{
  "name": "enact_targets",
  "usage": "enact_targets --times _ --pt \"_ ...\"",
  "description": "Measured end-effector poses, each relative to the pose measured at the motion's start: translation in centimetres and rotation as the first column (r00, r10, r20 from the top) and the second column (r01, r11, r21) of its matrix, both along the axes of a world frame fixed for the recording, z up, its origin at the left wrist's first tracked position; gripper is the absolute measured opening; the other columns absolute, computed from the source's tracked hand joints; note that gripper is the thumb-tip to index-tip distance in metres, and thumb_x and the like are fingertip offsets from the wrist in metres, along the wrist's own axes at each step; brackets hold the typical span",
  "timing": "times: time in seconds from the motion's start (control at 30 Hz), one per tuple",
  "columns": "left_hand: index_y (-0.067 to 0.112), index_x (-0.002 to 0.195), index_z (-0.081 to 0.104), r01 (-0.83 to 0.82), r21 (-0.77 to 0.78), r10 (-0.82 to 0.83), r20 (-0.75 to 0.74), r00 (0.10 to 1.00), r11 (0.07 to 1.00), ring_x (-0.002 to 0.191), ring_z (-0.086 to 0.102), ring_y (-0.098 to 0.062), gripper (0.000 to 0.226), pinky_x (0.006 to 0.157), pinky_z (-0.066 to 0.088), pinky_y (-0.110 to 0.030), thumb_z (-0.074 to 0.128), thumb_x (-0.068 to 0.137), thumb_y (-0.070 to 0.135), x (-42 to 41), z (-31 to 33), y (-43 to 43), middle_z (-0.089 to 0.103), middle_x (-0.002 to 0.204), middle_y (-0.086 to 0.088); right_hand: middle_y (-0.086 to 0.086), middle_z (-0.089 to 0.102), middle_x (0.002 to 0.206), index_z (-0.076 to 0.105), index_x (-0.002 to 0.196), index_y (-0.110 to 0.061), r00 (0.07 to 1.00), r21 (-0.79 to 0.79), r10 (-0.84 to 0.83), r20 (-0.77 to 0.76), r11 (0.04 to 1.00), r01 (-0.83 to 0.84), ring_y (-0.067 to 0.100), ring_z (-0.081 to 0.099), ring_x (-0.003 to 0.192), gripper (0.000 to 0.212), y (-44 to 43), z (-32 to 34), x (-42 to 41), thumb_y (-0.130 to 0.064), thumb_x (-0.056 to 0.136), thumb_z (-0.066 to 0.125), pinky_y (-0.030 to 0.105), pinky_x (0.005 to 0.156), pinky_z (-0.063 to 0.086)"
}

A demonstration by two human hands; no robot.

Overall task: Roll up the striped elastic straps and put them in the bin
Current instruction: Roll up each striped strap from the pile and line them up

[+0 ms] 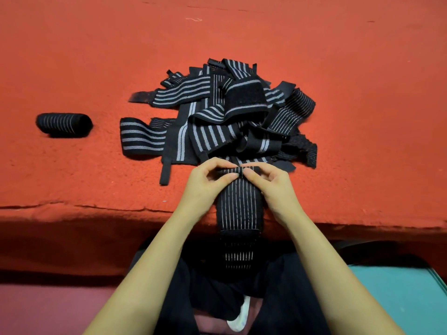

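— Where are the straps?
— On the red cloth (96, 56) lies a pile of striped straps (217, 112). One strap (239, 204) hangs over the edge, soft and stretchy (light, I think).
— Where to hold?
— At its rolled top end, where the left hand (205, 187) and right hand (275, 189) pinch it with curled fingers.

2 bare arms come up from the bottom edge, left forearm (154, 252) and right forearm (321, 252) converging toward centre. Wrists angle inward, backs of the hands up. left hand (205, 186) and right hand (274, 188) sit side by side, just apart. Fingers of both are curled; each pinches the rolled end of 1 strap (238, 206) between thumb and forefinger. Thumb tips almost meet at mid-roll, forefingers arch over its far side
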State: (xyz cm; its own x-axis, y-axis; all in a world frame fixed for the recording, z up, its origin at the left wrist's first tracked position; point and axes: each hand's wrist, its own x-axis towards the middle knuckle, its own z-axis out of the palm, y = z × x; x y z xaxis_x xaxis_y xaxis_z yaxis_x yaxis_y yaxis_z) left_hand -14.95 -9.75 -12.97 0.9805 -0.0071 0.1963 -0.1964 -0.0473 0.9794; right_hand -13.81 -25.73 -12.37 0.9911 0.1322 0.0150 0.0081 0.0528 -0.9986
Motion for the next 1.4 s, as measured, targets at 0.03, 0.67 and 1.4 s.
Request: enact_targets --times 0.03,0.67,1.4 --pt "0.017 0.091 0.069 0.004 -0.010 -0.004 0.000 1.000 1.000 0.088 0.064 -0.002 0.020 0.080 0.047 -0.015 0.068 0.084 -0.001 0.0 0.1 0.0 0.070 0.090 0.006 0.008 0.073 0.097 0.071 0.099 -0.007 1.000 -0.026 -0.009 0.030 1.000 0.009 0.015 0.067 0.089 0.013 -0.1 -0.1 0.0 -0.006 0.088 0.065 0.028 0.085 0.053" --pt "0.019 0.103 0.065 0.020 0.098 -0.018 -0.026 1.000 0.995 0.095 0.061 0.001 0.012 0.085 0.045 -0.014 0.062 0.092 0.015 0.0 0.3 -0.2 0.066 0.100 0.011 -0.001 0.068 0.101 0.064 0.095 -0.020 0.997 -0.054 -0.041 0.070 0.998 0.045 0.003 0.065 0.091 0.018 0.1 -0.2 -0.1 -0.005 0.085 0.068 0.019 0.083 0.050" --pt "0.023 0.088 0.071 0.002 0.072 0.007 -0.131 0.991 0.997 0.088 0.061 0.001 0.016 0.083 0.044 -0.020 0.058 0.095 0.030 0.9 0.3 0.0 0.070 0.090 0.010 -0.005 0.066 0.099 0.064 0.099 -0.017 0.991 -0.021 0.038 0.125 0.999 -0.036 0.004 0.061 0.092 0.018 0.0 -0.3 -0.1 -0.004 0.088 0.064 0.018 0.082 0.047"
